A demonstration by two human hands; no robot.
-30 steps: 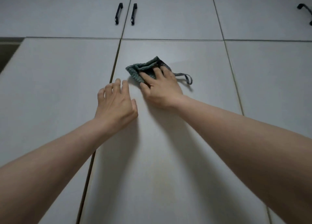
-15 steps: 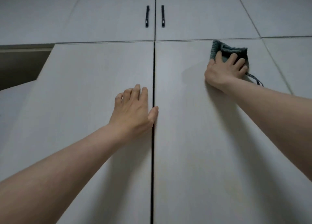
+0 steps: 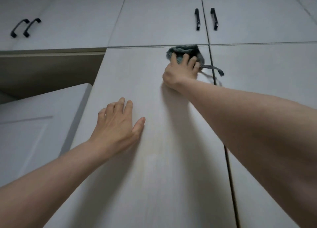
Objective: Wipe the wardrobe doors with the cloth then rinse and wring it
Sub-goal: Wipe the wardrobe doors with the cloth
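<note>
The right hand point(image 3: 180, 73) is pressing a bunched green cloth point(image 3: 184, 53) flat against the pale wardrobe door point(image 3: 154, 167), at the door's top right corner just below the seam with the upper cabinets. Its grip is spread over the cloth, fingers point(image 3: 173, 59) apart and holding it down. A loop strap point(image 3: 214, 69) is hanging from the cloth across the gap between doors. The left hand point(image 3: 118, 124) is lying open, palm flat on the same door, lower down. Black handles point(image 3: 205, 19) are sitting on the cabinets above.
</note>
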